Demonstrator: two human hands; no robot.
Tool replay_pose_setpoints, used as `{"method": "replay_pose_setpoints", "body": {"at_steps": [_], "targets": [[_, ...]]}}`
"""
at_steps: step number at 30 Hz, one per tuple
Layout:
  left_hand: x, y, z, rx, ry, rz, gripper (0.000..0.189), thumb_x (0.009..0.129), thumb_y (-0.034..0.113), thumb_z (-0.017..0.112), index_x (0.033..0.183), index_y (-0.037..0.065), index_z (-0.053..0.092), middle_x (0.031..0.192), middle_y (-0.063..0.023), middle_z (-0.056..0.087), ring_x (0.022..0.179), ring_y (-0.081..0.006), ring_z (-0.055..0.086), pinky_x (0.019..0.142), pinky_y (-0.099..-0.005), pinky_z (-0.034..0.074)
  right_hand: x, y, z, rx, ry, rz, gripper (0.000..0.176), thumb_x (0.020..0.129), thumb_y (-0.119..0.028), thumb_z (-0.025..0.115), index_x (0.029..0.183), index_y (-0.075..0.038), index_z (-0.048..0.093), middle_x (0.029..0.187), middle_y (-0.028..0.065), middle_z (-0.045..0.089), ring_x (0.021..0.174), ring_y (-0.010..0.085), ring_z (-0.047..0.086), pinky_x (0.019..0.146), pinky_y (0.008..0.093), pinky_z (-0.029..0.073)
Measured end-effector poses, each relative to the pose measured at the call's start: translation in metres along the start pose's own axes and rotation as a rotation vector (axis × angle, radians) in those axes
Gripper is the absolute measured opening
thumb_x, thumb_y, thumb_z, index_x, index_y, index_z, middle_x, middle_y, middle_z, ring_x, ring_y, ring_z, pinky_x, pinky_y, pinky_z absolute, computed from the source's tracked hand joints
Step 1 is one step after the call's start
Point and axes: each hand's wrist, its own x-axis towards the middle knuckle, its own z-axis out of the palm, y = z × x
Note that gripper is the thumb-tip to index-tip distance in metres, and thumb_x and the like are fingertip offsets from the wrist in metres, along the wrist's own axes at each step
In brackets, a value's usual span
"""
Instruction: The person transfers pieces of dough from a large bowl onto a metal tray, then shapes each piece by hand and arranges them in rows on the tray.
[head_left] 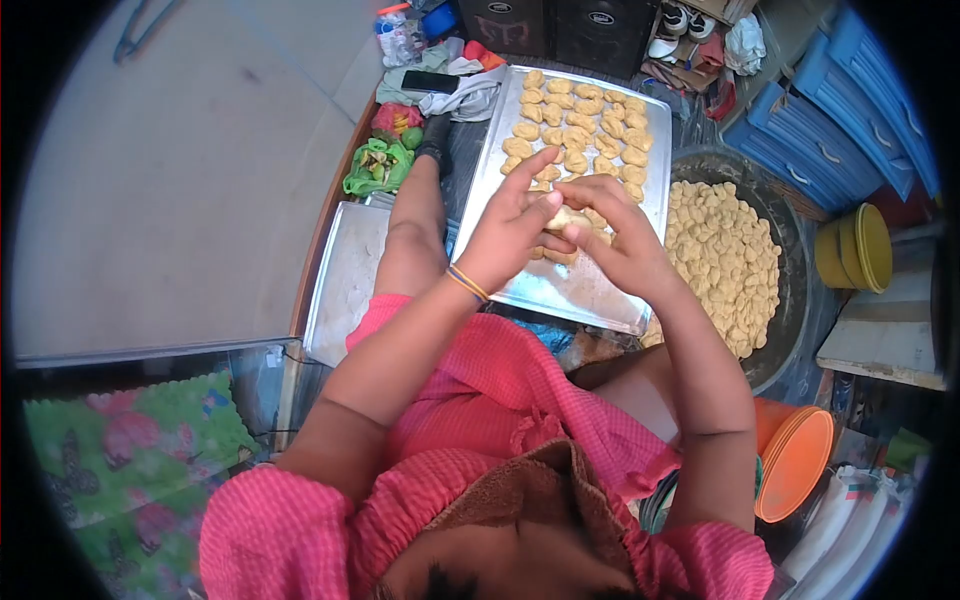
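Note:
A small piece of dough [568, 219] is held between my two hands above the near part of a metal baking tray [530, 287]. My left hand [512, 222] has its thumb and lower fingers against the dough, with the index finger raised. Fingers and thumb of my right hand [622, 235] close round the dough from the other side. Rows of shaped dough pieces [580, 125] lie on the tray; some near ones are hidden behind my hands. To the right, a wide dark basin [793, 270] holds a heap of dough pieces [720, 262].
An empty-looking metal tray [340, 270] lies left of my leg. Beyond it are a green bag [380, 168], cloths and a phone [431, 82]. At right stand blue drawers [800, 150], a yellow tub [855, 248] and an orange bucket [793, 465]. Dark speakers [600, 35] stand behind.

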Motion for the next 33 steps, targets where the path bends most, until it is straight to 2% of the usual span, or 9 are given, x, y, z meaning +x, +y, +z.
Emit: {"method": "replay_pose_setpoints", "body": {"at_steps": [5,7,9,11,12,20,26,29,33], "targets": [[0.005,-0.02,0.017,-0.203,0.058,-0.081,0.053,0.098,0.018,0.049,0.146,0.011,0.027,0.114,-0.0108,0.056,0.087,-0.0159,0.061,0.073,-0.0279,0.055,-0.016,0.014,-0.016,-0.366,-0.003,-0.024,0.027,0.079,-0.017,0.069,0.103,-0.005,0.066,0.091,0.0137,0.061,0.09,0.0317,0.056,0.08,0.0396,0.045],[0.014,-0.042,0.001,0.063,0.03,-0.163,0.051,0.097,0.017,0.05,0.144,0.011,0.033,0.11,-0.0082,0.057,0.091,-0.0168,0.059,0.079,-0.0296,0.052,-0.026,0.025,-0.021,-0.384,-0.03,0.023,0.028,0.078,-0.017,0.07,0.103,-0.005,0.066,0.087,0.0141,0.062,0.088,0.0324,0.057,0.078,0.0398,0.045],[0.013,-0.075,-0.013,0.503,0.057,0.103,0.038,0.092,0.016,0.056,0.13,0.008,0.052,0.105,-0.0106,0.061,0.091,-0.0217,0.06,0.082,-0.034,0.049,-0.04,0.034,-0.02,-0.39,-0.141,0.385,0.022,0.077,-0.016,0.07,0.095,-0.005,0.068,0.085,0.0151,0.062,0.083,0.034,0.058,0.074,0.0409,0.046],[0.007,-0.083,-0.022,1.202,-0.016,0.378,0.022,0.086,0.014,0.061,0.106,0.005,0.066,0.1,-0.0127,0.063,0.093,-0.0287,0.06,0.084,-0.0391,0.047,-0.059,0.064,-0.01,-0.413,-0.118,0.362,0.015,0.078,-0.015,0.069,0.089,-0.005,0.068,0.086,0.0151,0.062,0.081,0.0351,0.058,0.072,0.0415,0.047],[0.006,-0.09,-0.019,1.175,-0.026,0.365,0.014,0.081,0.013,0.063,0.091,0.006,0.069,0.094,-0.0115,0.063,0.093,-0.0319,0.058,0.082,-0.0424,0.046,-0.066,0.074,-0.005,-0.381,-0.123,0.394,0.014,0.079,-0.014,0.068,0.088,-0.004,0.067,0.086,0.0146,0.062,0.082,0.0347,0.058,0.073,0.0418,0.047],[0.008,-0.115,-0.011,1.603,-0.05,0.458,0.013,0.08,0.015,0.062,0.09,0.01,0.068,0.093,-0.005,0.063,0.091,-0.0267,0.057,0.08,-0.0389,0.043,-0.078,0.075,0.006,-0.607,-0.11,0.216,0.016,0.083,-0.017,0.063,0.088,-0.003,0.066,0.091,0.0137,0.061,0.089,0.0331,0.058,0.078,0.0424,0.046],[0.034,-0.112,0.014,1.514,-0.24,0.506,0.018,0.082,0.016,0.061,0.097,0.008,0.066,0.101,-0.0063,0.061,0.1,-0.0261,0.055,0.085,-0.0424,0.039,-0.09,0.135,-0.074,-0.476,0.24,0.572,0.023,0.084,-0.022,0.065,0.099,-0.005,0.065,0.098,0.0152,0.061,0.094,0.0335,0.059,0.082,0.0408,0.047],[0.046,-0.109,0.02,1.474,-0.335,0.544,0.02,0.083,0.017,0.061,0.101,0.009,0.066,0.102,-0.0059,0.061,0.102,-0.0259,0.055,0.085,-0.0413,0.039,-0.143,0.214,-0.127,-0.727,0.267,0.774,0.042,0.077,-0.025,0.07,0.114,-0.007,0.06,0.113,0.0203,0.057,0.102,0.034,0.059,0.088,0.0401,0.047],[0.05,-0.113,0.021,1.499,-0.457,0.481,0.024,0.079,0.018,0.064,0.102,0.01,0.066,0.107,-0.0053,0.059,0.109,-0.0237,0.051,0.086,-0.0402,0.038,-0.188,0.299,-0.133,-0.651,0.08,1.26,0.089,0.067,-0.034,0.081,0.141,-0.012,0.036,0.14,0.0299,0.034,0.131,0.0409,0.036,0.106,0.0444,0.036]]}}
